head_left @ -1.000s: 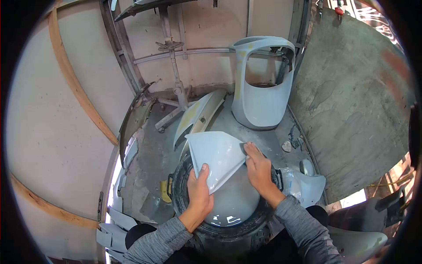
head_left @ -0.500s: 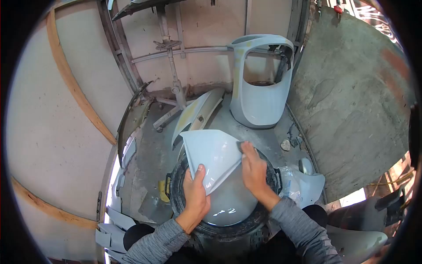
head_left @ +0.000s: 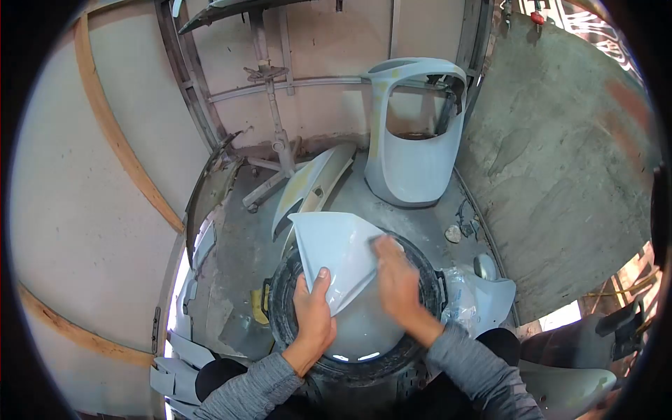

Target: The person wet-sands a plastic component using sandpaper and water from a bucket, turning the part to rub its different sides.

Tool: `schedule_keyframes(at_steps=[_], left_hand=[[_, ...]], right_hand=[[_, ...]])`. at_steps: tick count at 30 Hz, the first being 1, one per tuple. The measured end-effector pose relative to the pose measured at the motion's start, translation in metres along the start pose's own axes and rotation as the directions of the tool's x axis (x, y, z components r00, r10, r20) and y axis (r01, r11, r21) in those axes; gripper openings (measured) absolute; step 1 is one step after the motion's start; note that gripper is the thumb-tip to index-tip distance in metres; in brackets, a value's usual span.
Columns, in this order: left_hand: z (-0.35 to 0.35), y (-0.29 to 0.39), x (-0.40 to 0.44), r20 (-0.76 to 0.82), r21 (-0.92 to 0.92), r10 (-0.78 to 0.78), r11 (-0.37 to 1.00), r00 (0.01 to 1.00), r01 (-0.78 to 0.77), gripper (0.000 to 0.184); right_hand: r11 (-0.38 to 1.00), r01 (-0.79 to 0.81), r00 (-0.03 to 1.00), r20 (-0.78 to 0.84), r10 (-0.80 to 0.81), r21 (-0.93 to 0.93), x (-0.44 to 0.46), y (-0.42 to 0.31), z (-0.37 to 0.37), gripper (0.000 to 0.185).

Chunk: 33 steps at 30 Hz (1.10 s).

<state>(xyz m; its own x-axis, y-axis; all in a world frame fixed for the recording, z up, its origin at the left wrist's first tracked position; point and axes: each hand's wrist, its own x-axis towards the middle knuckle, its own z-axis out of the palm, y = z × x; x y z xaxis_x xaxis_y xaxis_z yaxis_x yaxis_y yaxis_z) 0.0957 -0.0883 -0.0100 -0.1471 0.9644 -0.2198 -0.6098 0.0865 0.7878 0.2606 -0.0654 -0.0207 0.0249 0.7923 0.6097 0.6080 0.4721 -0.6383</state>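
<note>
Left hand [head_left: 314, 312] clamped on white panel [head_left: 334, 252]; right hand [head_left: 399, 281] shifted inward over its edge since earlier frame, fingers blurred, grip cannot be told.

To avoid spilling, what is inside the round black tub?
The tub holds cloudy grey liquid. The glossy white panel, left hand and right hand hide part of it; the bottom cannot be seen.

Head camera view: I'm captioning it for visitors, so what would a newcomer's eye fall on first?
Probably the glossy pale panel in the center, held by the left hand above a round, dark-rimmed tub, with the blurred right hand at its right side. Next, likely the big pale shell with a wide opening, upright on the floor behind.
</note>
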Motion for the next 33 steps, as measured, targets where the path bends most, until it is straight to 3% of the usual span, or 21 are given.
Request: schedule_keyframes(at_steps=[1,2,4,6,9,10,12,14,16,18,20,22,24,25,27,30,32,33], left_hand=[[0.001,-0.003,-0.003,0.0,0.028,0.013,1.0,1.0,-0.013,0.034],[0.004,-0.003,-0.003,0.006,0.053,0.033,0.998,0.999,-0.033,0.033],[0.007,0.001,-0.005,0.017,0.023,0.02,1.0,1.0,-0.021,0.032],[0.005,-0.001,-0.004,0.032,0.002,0.004,1.0,0.999,-0.004,0.03],[-0.003,-0.012,-0.008,0.042,0.115,0.025,0.993,0.999,-0.03,0.028],[0.0,-0.011,-0.009,0.048,0.136,0.055,0.989,0.997,-0.061,0.028],[0.003,-0.009,-0.009,0.054,0.159,0.08,0.983,0.995,-0.088,0.027],[-0.001,-0.008,-0.006,0.072,0.125,0.03,0.991,0.997,-0.039,0.028],[0.002,-0.012,-0.01,0.081,0.128,0.037,0.991,0.996,-0.047,0.028],[0.006,-0.009,-0.009,0.1,0.129,0.068,0.988,0.993,-0.081,0.028],[0.005,-0.005,-0.01,0.064,0.05,0.007,0.999,0.998,-0.01,0.028],[-0.001,-0.012,-0.006,0.056,0.109,0.031,0.993,0.998,-0.037,0.027],[-0.001,-0.015,-0.008,0.049,0.165,0.054,0.984,0.997,-0.061,0.027],[0.004,-0.011,-0.009,0.049,0.124,0.071,0.989,0.996,-0.077,0.027],[0.006,-0.005,-0.01,0.047,0.081,0.092,0.992,0.995,-0.095,0.027],[0.001,-0.007,-0.006,-0.008,0.048,0.07,0.996,0.997,-0.07,0.026],[-0.008,-0.016,0.0,0.025,0.159,0.128,0.979,0.991,-0.131,0.028],[-0.005,-0.017,-0.004,0.024,0.162,0.128,0.978,0.991,-0.13,0.028]], right_hand=[[0.992,-0.123,0.992,-0.029,0.122,-0.017,0.012,0.011,0.002,0.036],[0.993,-0.119,0.992,-0.03,0.119,-0.019,0.006,0.008,0.004,0.036],[0.985,0.171,0.982,0.092,-0.168,-0.037,-0.01,-0.029,0.005,0.038],[0.986,0.167,0.973,0.153,-0.17,0.031,-0.008,-0.039,0.001,0.038],[0.992,-0.124,0.992,0.026,0.125,-0.028,0.026,0.001,0.001,0.039],[0.993,-0.116,0.993,0.023,0.117,-0.029,0.022,-0.005,0.002,0.039],[0.982,0.187,0.978,0.098,-0.186,0.001,-0.003,-0.033,-0.001,0.039],[0.989,0.146,0.977,0.153,-0.149,0.03,0.004,-0.026,-0.005,0.039],[0.998,-0.055,0.998,0.034,0.055,0.002,0.026,0.003,-0.002,0.041],[0.998,-0.018,1.0,-0.005,0.018,-0.052,0.015,-0.014,0.001,0.041],[0.992,0.126,0.982,0.145,-0.124,-0.004,-0.005,-0.04,-0.003,0.038],[0.986,0.163,0.979,0.12,-0.166,0.033,0.009,-0.015,0.004,0.038],[0.997,-0.081,0.996,0.02,0.081,-0.018,0.023,-0.008,0.005,0.039],[1.0,-0.001,0.999,0.038,0.001,0.005,0.015,-0.014,0.005,0.039],[0.999,-0.025,0.999,0.035,0.024,0.025,0.0,-0.013,0.007,0.039],[0.989,-0.148,0.989,0.013,0.148,0.022,0.001,0.016,0.012,0.039],[0.915,-0.388,0.92,-0.012,0.391,0.108,0.011,0.026,0.012,0.039],[0.953,-0.297,0.955,0.0,0.298,0.061,0.011,0.014,0.009,0.039]])
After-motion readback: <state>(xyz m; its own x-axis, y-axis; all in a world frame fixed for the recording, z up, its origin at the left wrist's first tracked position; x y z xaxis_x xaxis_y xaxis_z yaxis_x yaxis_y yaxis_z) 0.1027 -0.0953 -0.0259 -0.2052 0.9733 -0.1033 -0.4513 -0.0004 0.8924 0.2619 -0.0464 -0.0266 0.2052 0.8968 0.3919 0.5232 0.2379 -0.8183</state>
